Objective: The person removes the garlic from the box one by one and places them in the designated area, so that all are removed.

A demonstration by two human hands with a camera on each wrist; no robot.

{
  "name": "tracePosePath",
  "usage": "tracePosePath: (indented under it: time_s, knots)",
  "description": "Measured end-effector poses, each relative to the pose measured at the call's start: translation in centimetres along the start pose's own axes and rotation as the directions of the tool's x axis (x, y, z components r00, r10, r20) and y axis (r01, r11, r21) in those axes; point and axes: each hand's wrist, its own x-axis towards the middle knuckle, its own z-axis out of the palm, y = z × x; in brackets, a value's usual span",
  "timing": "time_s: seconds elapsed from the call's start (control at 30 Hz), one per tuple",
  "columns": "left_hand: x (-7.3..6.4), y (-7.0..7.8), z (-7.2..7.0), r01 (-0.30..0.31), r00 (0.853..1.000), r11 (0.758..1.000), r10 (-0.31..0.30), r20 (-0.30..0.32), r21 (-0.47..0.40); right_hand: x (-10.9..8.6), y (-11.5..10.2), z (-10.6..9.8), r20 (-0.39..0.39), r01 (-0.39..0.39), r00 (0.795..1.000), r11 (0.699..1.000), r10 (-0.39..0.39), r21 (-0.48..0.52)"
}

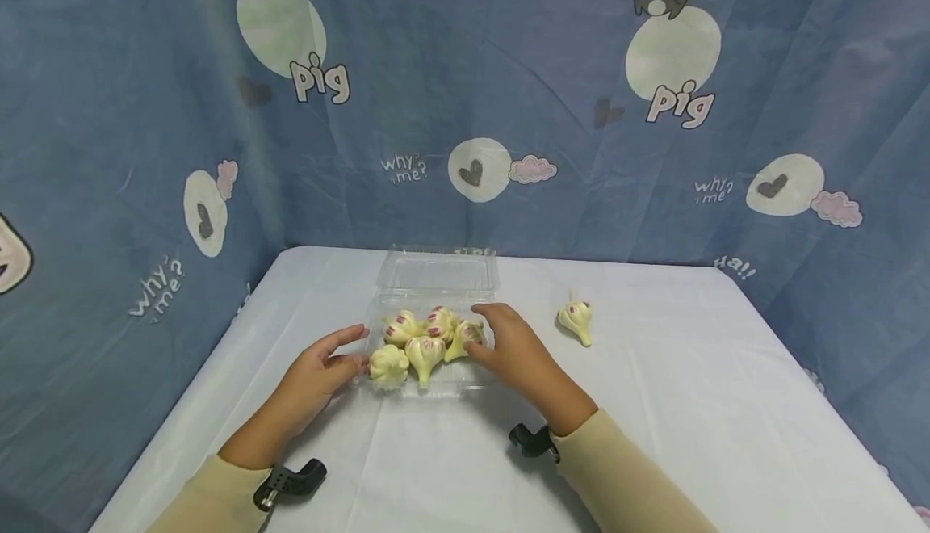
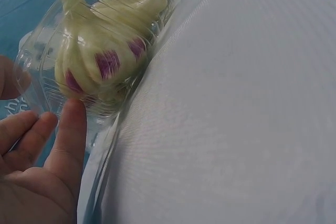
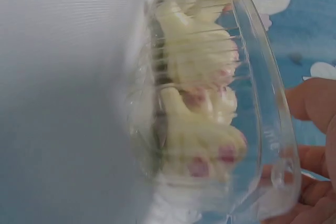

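A clear plastic clamshell box (image 1: 443, 386) lies on the white table with its lid (image 1: 437, 273) folded back. Inside are several garlic bulbs (image 1: 425, 353), cream with purple patches. My left hand (image 1: 320, 375) is at the box's left side; in the left wrist view a fairly straight finger (image 2: 68, 140) touches the ribbed wall. On the opposite side, my right hand (image 1: 519, 355) has its fingers spread around the rim, beside the rightmost bulb (image 1: 459, 339). The right wrist view shows more fingers (image 3: 312, 161) at the rim, partly behind the plastic. Another garlic bulb (image 1: 576, 319) lies on the table to the right.
The white tablecloth (image 1: 654, 371) reaches a blue printed curtain (image 1: 407, 97) at the back and sides. Each wrist carries a black camera mount (image 1: 291, 480) low over the cloth. The raised lid stands along the box's far side.
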Motion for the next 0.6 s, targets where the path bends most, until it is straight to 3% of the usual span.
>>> tracePosePath:
  time_s: [0.2, 0.47, 0.6]
  knots:
    - [0.0, -0.1, 0.0, -0.001, 1.000, 1.000, 0.001, -0.008, 0.009, 0.9, -0.4, 0.7, 0.027, -0.012, 1.000, 0.998, 0.014, -0.065]
    - [0.0, -0.2, 0.0, -0.005, 1.000, 1.000, 0.005, -0.006, 0.007, 1.8, -0.5, 1.2, 0.025, 0.026, 0.999, 0.991, -0.023, -0.131]
    - [0.0, -0.1, 0.0, -0.009, 1.000, 1.000, 0.009, -0.009, 0.005, 2.4, -0.2, 1.6, 0.029, 0.082, 0.997, 0.976, -0.077, -0.201]
